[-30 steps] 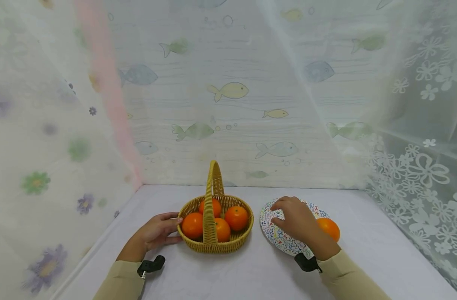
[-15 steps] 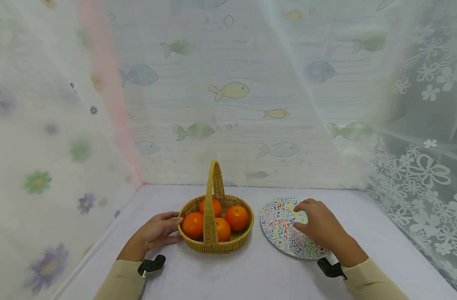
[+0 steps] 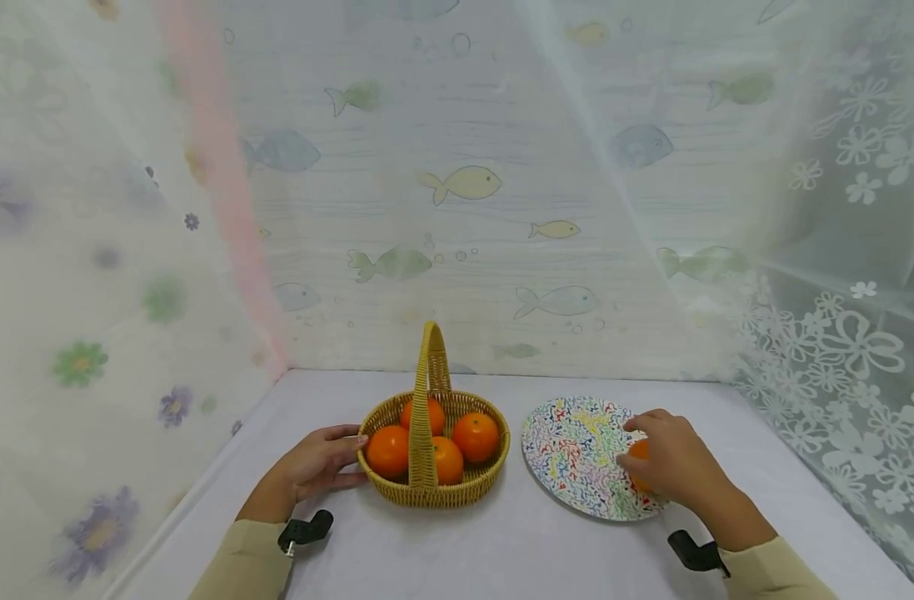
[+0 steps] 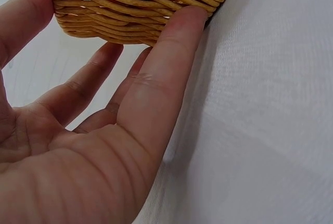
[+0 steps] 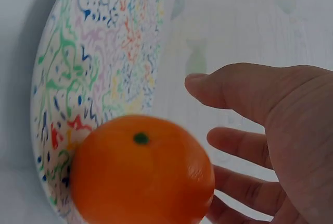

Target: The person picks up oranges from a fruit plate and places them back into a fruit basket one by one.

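Observation:
A yellow wicker basket (image 3: pixel 457 497) with a tall handle stands left of centre in the head view, with several oranges (image 3: pixel 387 452) inside. My left hand (image 3: pixel 317 467) holds the basket's left end, thumb low against the woven wall (image 4: pixel 140 5) and the other fingers spread around it. To the right lies a round plate (image 3: pixel 569 458) with a multicoloured squiggle pattern. One more orange (image 5: pixel 140 177) sits at the plate's right side, partly hidden by my right hand (image 3: pixel 670 458) in the head view. That hand is spread, its fingers beside and behind the orange, thumb apart from it.
A white cloth (image 3: pixel 486 550) covers the table. A fish-print curtain (image 3: pixel 464 250) hangs at the back, with flowered sheer curtains (image 3: pixel 89 292) at the sides. The basket's handle (image 3: pixel 424 400) rises well above its rim.
My right hand has moved right across the plate and now stands at the orange on its right side. The left hand and the basket have stayed in place.

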`<state>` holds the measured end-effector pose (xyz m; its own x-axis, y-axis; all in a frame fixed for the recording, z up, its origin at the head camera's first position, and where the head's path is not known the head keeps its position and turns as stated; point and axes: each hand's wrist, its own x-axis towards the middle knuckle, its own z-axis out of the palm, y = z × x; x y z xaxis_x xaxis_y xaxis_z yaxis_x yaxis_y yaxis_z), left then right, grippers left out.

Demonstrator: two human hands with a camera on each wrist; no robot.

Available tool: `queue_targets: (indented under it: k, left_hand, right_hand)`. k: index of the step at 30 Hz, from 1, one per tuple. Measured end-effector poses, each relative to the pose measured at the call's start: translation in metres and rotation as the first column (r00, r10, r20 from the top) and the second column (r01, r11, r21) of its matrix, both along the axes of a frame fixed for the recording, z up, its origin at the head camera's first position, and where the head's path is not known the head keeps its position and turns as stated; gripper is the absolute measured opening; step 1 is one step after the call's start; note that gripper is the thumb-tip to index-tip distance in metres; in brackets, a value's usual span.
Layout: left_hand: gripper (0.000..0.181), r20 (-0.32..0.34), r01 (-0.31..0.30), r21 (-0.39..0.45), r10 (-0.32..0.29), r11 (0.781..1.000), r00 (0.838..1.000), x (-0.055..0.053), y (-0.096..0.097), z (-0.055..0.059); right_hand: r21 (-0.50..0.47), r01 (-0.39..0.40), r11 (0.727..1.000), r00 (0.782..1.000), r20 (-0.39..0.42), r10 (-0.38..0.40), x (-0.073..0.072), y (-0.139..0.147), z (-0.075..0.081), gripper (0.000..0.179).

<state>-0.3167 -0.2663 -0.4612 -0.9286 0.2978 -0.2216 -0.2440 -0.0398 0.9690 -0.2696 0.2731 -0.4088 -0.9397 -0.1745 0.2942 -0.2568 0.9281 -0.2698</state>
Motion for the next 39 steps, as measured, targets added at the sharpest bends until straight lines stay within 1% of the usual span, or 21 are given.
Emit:
queue_targets:
  k: [4, 8, 11, 15, 18, 20, 24, 31, 34, 39]
  left_hand:
    - [0.073, 0.003, -0.004, -0.002, 0.004, 1.0, 1.0, 0.0, 0.0, 0.0]
    - [0.072, 0.0, -0.011, -0.002, 0.011, 1.0, 1.0, -0.001, 0.0, -0.001]
    - [0.071, -0.004, -0.015, -0.005, 0.015, 1.0, 1.0, 0.0, -0.001, -0.001]
    - [0.071, -0.001, -0.016, -0.014, 0.016, 1.0, 1.0, 0.004, -0.002, 0.0]
    - [0.071, 0.004, -0.023, -0.021, 0.023, 1.0, 1.0, 0.004, 0.0, 0.0]
    - [0.07, 0.006, -0.027, -0.027, 0.028, 0.999, 1.0, 0.003, 0.001, 0.001]
    - [0.07, 0.007, -0.034, -0.035, 0.035, 0.999, 0.999, 0.002, 0.002, 0.002]
    - [0.07, 0.024, -0.045, -0.042, 0.046, 0.998, 0.999, -0.001, 0.003, 0.004]
    - [0.072, 0.038, -0.048, -0.037, 0.049, 0.998, 0.998, 0.0, 0.003, 0.004]
    - [0.072, 0.034, -0.045, -0.029, 0.046, 0.999, 0.998, 0.0, 0.003, 0.004]
  right_hand:
    - [-0.021, 0.044, 0.999, 0.996, 0.077, -0.042, 0.002, 0.01, -0.002, 0.058]
    - [-0.021, 0.091, 0.996, 0.984, 0.156, -0.087, 0.003, 0.019, -0.001, 0.074]
    - [-0.005, 0.112, 0.994, 0.971, 0.213, -0.109, 0.002, 0.022, -0.001, 0.085]
    - [0.017, 0.144, 0.989, 0.944, 0.299, -0.143, -0.001, 0.025, -0.004, 0.095]
    - [0.023, 0.151, 0.988, 0.928, 0.342, -0.15, -0.003, 0.028, -0.005, 0.101]
    - [0.022, 0.147, 0.989, 0.923, 0.357, -0.145, -0.002, 0.031, -0.004, 0.102]
    - [0.02, 0.136, 0.991, 0.92, 0.369, -0.133, -0.001, 0.033, -0.004, 0.101]
    - [0.022, 0.157, 0.987, 0.916, 0.37, -0.154, 0.001, 0.034, 0.0, 0.099]
    - [0.02, 0.158, 0.987, 0.92, 0.36, -0.154, 0.0, 0.035, 0.0, 0.096]
    - [0.016, 0.152, 0.988, 0.931, 0.335, -0.148, -0.001, 0.034, 0.0, 0.09]
